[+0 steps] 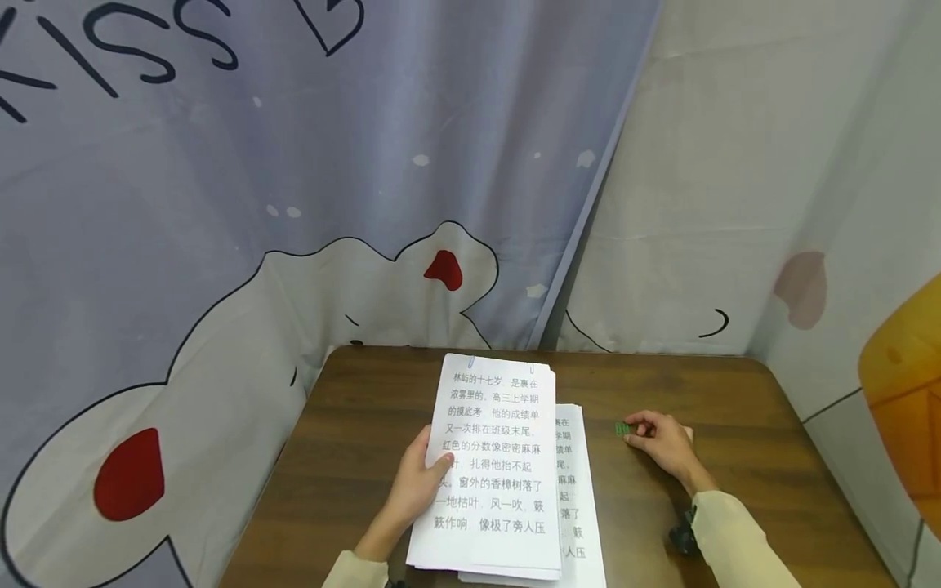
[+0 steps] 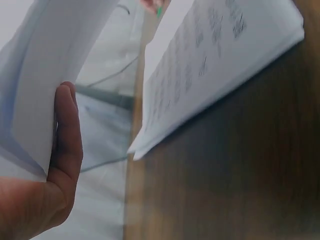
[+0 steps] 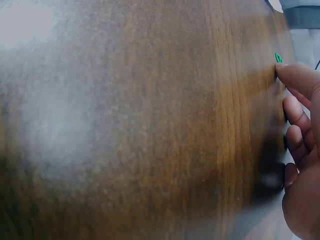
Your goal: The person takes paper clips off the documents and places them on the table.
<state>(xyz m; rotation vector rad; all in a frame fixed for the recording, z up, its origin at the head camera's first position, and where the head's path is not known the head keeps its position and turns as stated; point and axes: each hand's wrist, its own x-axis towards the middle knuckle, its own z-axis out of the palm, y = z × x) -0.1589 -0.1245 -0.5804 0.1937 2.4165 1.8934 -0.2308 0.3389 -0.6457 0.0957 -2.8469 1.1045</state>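
Observation:
My left hand (image 1: 413, 482) grips a bundle of printed sheets (image 1: 494, 465) by its left edge, thumb on the front. Two paper clips sit on that bundle's top edge, a bluish one (image 1: 471, 361) at the left and a paler one (image 1: 532, 369) at the right. In the left wrist view, the fingers (image 2: 67, 135) lie behind the raised paper. Over the table's right side, my right hand (image 1: 664, 447) pinches a green paper clip (image 1: 622, 428) between thumb and forefinger; whether it is one clip or several, I cannot tell. The right wrist view shows the green clip (image 3: 278, 57) at the fingertips.
Another printed stack (image 1: 581, 498) lies on the brown wooden table (image 1: 353, 457), partly under the held bundle. Behind the table hangs a printed curtain (image 1: 412, 163). A dark wrist device (image 1: 684, 535) is on the right wrist.

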